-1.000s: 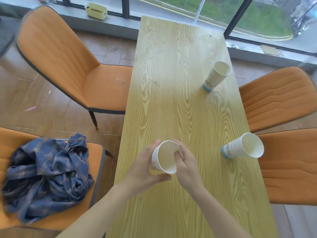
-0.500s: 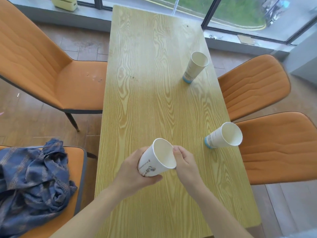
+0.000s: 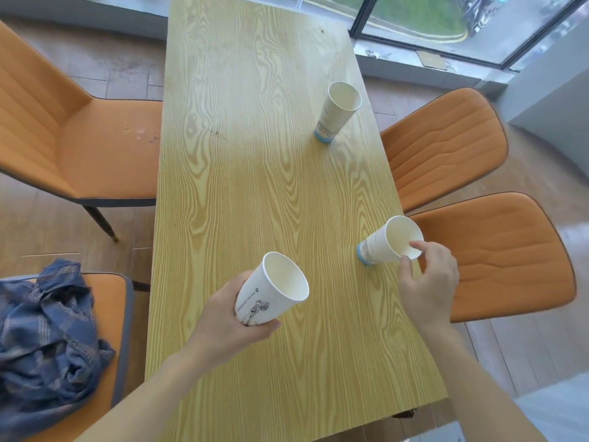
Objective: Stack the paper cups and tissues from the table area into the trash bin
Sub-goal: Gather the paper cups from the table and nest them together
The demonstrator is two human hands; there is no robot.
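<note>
My left hand [image 3: 231,317] grips a white paper cup [image 3: 272,291] with a black drawing on its side, held just above the wooden table [image 3: 255,154], mouth up and tilted to the right. A second white cup [image 3: 382,242] with a blue base stands near the table's right edge. My right hand [image 3: 428,279] pinches its rim between thumb and forefinger. A third blue-based cup [image 3: 338,113] stands upright farther back on the right. No tissues or trash bin are in view.
Orange chairs flank the table: one at the left [image 3: 79,138], two at the right [image 3: 443,145] [image 3: 497,253]. A crumpled blue plaid cloth [image 3: 44,339] lies on another orange seat at the lower left. Windows run along the far wall.
My right hand left the cup it shared with my left hand and moved right to the near blue-based cup, taking its rim. The left hand kept its cup.
</note>
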